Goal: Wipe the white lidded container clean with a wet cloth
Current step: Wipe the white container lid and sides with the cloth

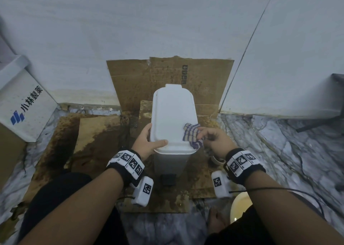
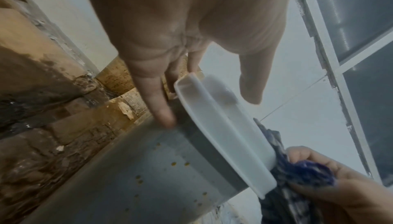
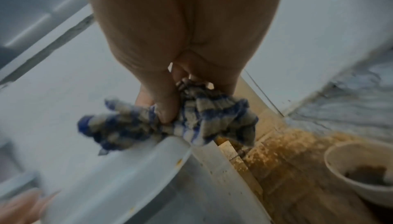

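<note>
The white lidded container [image 1: 173, 114] stands upright on stained cardboard, lid shut. My left hand [image 1: 155, 135] grips the lid's near-left corner, thumb lying on top and fingers down the left side. In the left wrist view the left hand [image 2: 210, 110] spans the lid [image 2: 223, 126], above a grey body [image 2: 149, 168] dotted with brown specks. My right hand [image 1: 202, 134] holds a bunched blue-and-white striped cloth [image 1: 191, 133] against the lid's near-right edge. The right wrist view shows the cloth [image 3: 170, 123] draped over the lid rim [image 3: 127, 168].
Wet, brown-stained cardboard sheets [image 1: 93, 142] cover the marble floor [image 1: 279, 142] and lean on the wall behind. A white box with a blue logo [image 1: 24, 106] stands at left. A small dirty bowl [image 3: 361, 168] sits right of the container. A black pedal [image 1: 168, 179] juts from its front.
</note>
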Motion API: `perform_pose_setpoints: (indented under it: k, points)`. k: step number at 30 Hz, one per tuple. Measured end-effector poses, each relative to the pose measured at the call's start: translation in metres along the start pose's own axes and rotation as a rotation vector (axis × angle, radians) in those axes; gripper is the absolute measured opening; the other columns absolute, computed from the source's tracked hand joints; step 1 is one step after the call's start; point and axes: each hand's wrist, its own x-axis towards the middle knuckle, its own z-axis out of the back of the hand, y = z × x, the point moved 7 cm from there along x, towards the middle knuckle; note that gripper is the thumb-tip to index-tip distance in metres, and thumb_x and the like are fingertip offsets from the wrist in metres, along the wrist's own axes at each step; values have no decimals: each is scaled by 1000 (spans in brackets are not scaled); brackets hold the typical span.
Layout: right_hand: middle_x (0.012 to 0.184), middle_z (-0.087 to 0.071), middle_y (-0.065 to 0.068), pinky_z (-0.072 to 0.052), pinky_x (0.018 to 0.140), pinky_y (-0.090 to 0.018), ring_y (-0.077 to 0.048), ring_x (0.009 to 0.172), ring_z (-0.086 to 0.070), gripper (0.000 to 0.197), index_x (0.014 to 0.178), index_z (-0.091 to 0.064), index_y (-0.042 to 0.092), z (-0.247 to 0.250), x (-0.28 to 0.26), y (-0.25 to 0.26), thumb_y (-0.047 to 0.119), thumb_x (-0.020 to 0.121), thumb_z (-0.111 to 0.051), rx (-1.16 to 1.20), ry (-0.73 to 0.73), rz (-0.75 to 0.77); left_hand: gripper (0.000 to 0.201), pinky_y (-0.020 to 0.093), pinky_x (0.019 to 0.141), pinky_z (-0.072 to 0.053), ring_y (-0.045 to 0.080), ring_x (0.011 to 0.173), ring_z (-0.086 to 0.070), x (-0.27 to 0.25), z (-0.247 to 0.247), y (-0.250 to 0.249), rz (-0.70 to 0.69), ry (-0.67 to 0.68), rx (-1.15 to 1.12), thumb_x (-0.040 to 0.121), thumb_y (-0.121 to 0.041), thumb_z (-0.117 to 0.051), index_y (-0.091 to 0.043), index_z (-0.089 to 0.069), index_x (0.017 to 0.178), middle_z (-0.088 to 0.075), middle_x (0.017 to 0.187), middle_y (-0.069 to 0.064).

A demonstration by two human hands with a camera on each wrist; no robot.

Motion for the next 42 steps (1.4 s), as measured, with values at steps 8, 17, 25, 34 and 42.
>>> perform_pose_setpoints:
  k: [8,17,25,34,42]
  points:
    - [118,-68,1,-53,92,-35,-15,105,-65,39,125,-61,22,-9,9,-6,1,95,-48,197,-176,-64,83,51,116,-17,28,144,-14,13,-22,-33,-166,-210,895,82,-66,-53,-35,-16,149,-9,158,0]
    - [98,-69,10,-53,81,-33,-8,90,-65,39,106,-62,29,-26,4,0,60,89,-48,-81,-329,2,87,55,113,-16,30,144,-1,32,-46,-38,-154,-190,1182,73,-84,-37,-43,-16,146,-1,159,0]
    - [94,-69,-3,-54,82,-35,-16,86,-64,17,98,-66,22,-40,13,15,33,95,-54,-134,-255,89,85,51,113,-26,29,144,-8,27,-11,-32,-185,-254,1204,73,-83,-38,-44,-14,146,-5,159,-1]
    - [100,-71,2,-42,65,-14,-13,89,-64,28,118,-66,26,-58,74,52,33,93,-56,-254,-142,109,86,54,111,-27,27,143,-1,33,36,-17,-104,-181,1058,72,-82,-46,-50,-11,144,1,158,-10]
    - [101,-67,0,-47,76,-28,-22,85,-60,23,111,-65,30,-70,156,92,29,90,-57,-423,-69,95,87,53,112,-22,20,142,4,30,65,-12,-108,-146,961,69,-80,-46,-50,-14,144,0,158,-11]
